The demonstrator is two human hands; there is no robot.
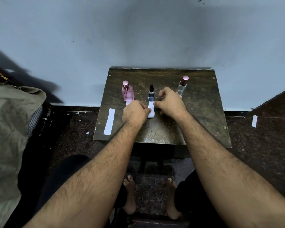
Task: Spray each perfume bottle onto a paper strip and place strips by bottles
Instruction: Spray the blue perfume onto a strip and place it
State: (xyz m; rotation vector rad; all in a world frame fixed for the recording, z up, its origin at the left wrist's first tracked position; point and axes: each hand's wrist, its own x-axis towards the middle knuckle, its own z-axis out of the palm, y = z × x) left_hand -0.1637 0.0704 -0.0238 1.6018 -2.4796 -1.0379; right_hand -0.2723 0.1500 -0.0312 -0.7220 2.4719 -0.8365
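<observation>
Pinching fingers: a white paper strip (151, 111) is pinched at its left edge by the left hand (135, 111).
Right hand (169, 102): fingers are curled; the strip's right edge is touched by a fingertip.
Strip: laid just in front of the dark bottle (151, 92).
Pink bottle (127, 92): stood left.
Clear bottle (182, 86): stood right.
Spare strip (109, 121): laid at the left edge of the small table (204, 112).

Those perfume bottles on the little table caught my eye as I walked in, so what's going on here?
A person is testing scents on paper. Both hands, left hand and right hand, pinch a white strip lying before the dark bottle. Another strip pokes out by the pink bottle. The clear bottle has none; a spare strip waits at the table's left edge.
</observation>
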